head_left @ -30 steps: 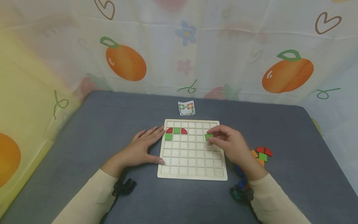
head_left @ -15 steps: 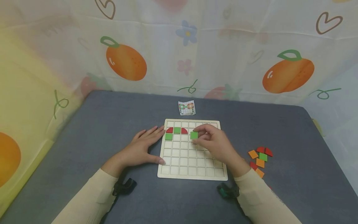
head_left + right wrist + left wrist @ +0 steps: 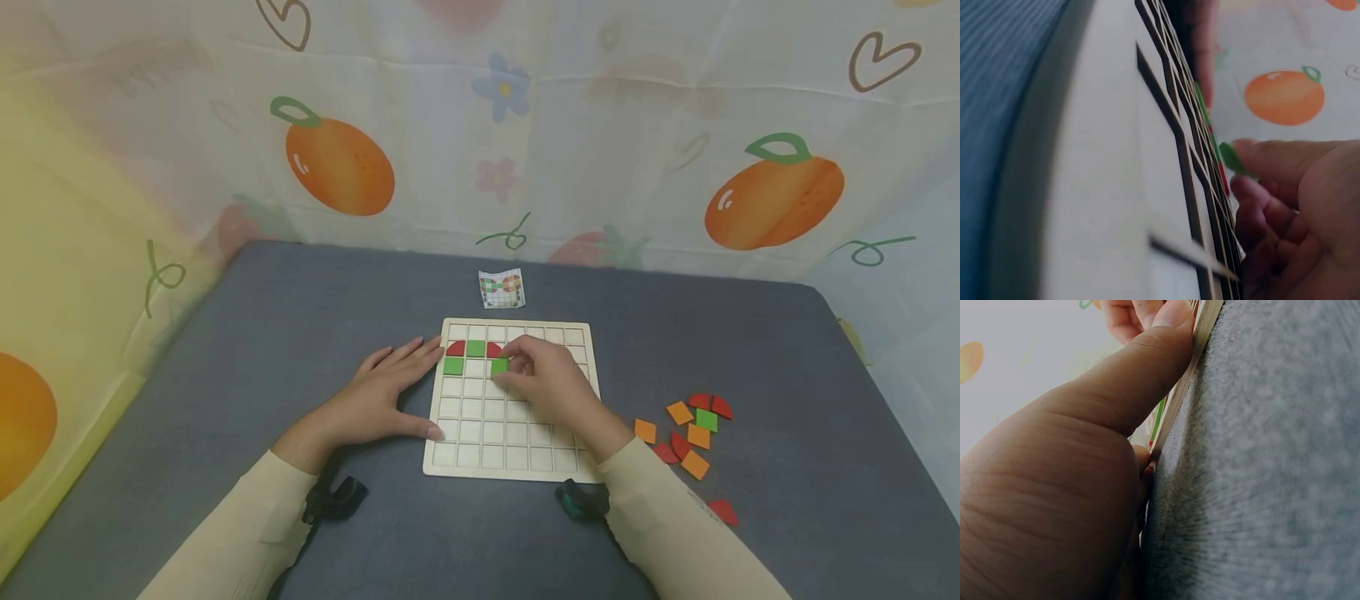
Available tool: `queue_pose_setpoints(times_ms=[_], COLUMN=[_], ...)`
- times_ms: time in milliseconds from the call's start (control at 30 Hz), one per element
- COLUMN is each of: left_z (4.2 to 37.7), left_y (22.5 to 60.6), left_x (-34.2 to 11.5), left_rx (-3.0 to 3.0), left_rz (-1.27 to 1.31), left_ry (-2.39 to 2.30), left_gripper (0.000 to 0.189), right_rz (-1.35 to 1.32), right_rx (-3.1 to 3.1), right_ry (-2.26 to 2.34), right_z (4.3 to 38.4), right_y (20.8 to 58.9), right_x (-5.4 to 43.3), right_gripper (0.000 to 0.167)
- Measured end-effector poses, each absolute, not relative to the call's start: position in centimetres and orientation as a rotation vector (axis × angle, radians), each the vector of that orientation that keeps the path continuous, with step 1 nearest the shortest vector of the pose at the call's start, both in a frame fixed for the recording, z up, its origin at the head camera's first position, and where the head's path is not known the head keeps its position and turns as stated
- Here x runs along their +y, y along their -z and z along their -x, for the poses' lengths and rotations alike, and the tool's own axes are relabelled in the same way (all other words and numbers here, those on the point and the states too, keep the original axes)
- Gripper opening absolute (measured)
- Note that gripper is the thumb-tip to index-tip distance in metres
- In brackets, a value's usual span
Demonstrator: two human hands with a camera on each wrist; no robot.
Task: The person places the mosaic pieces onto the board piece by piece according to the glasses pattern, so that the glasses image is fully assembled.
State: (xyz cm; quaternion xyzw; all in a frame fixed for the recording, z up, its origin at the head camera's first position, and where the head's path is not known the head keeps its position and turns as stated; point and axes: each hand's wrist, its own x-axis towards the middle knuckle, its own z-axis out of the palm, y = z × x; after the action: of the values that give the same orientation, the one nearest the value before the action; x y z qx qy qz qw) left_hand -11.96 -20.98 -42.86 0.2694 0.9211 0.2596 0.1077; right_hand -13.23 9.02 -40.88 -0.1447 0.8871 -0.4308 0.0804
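Note:
A pale wooden grid board [image 3: 495, 454] lies on the table. In its upper left cells sit a red quarter-round tile [image 3: 456, 349], a green square tile [image 3: 476, 349], another red quarter-round tile [image 3: 492, 350] and, one row lower, a green tile [image 3: 453, 366]. My right hand [image 3: 551, 379] pinches a second green square tile [image 3: 498, 367] between thumb and fingers, over the cell below the right red tile. In the right wrist view that green tile [image 3: 1232, 157] is tilted at the fingertips. My left hand [image 3: 382, 396] rests with spread fingers against the board's left edge.
A small printed pattern card [image 3: 502, 289] lies behind the board. To the right are several loose tiles, among them an orange square [image 3: 680, 412], a green square [image 3: 706, 420] and a red quarter-round [image 3: 722, 512]. A patterned cloth [image 3: 600, 125] hangs behind the table.
My right hand has carried the green tile leftward across the board to beneath the right red tile, uncovering more loose tiles at the right. My left hand has stayed in place.

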Motion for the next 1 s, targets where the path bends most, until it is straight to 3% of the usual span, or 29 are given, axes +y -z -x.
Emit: queue_pose_setpoints(times_ms=[467, 1000], left_z=[12.0, 11.9], left_y=[42.8, 42.8], left_x=[-20.9, -20.9], left_rx=[2.705, 2.717], left_rz=[-0.804, -0.796], left_ry=[-0.774, -0.757], left_gripper=[0.121, 0.122], right_rz=[0.423, 0.326], right_rx=[2.766, 2.560], right_ry=[1.103, 1.459], right_z=[13.6, 13.0], right_y=[41.2, 41.2], right_x=[7.9, 9.2], right_gripper=[0.027, 0.034])
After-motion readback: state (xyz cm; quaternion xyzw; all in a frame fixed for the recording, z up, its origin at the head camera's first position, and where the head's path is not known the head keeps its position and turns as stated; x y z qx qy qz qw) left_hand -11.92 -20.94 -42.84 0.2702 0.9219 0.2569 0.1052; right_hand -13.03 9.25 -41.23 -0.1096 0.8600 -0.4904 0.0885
